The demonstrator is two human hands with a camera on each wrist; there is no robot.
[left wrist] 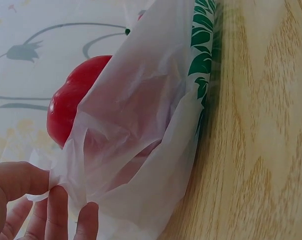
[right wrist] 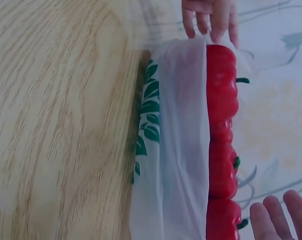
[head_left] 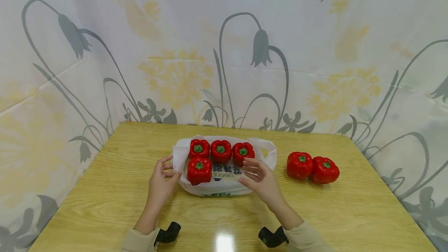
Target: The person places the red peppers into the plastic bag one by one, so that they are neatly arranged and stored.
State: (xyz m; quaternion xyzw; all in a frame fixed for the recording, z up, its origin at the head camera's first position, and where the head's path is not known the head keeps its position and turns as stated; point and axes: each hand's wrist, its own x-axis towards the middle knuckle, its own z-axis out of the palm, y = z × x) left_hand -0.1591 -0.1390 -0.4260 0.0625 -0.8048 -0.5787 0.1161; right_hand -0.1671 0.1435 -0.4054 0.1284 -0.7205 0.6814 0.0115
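Observation:
A white plastic bag (head_left: 231, 189) with green leaf print lies spread on the table, its mouth wide. Inside it, three red bell peppers (head_left: 221, 151) form a back row, and one more red bell pepper (head_left: 199, 170) sits in front at the left. My left hand (head_left: 162, 180) pinches the bag's left edge between thumb and fingers; the left wrist view shows the thin plastic (left wrist: 66, 172) gathered there. Over the bag's right part, my right hand (head_left: 260, 180) has its fingers loosely bent and holds nothing, fingertips close to the rightmost pepper (head_left: 243, 153).
Two more red bell peppers (head_left: 311, 168) lie side by side on the wooden table (head_left: 105, 201), to the right of the bag. A bag handle loop (head_left: 271, 154) sticks out towards them. Behind the table hangs a flower-patterned cloth (head_left: 224, 69). Each wrist wears a black mount (head_left: 168, 233).

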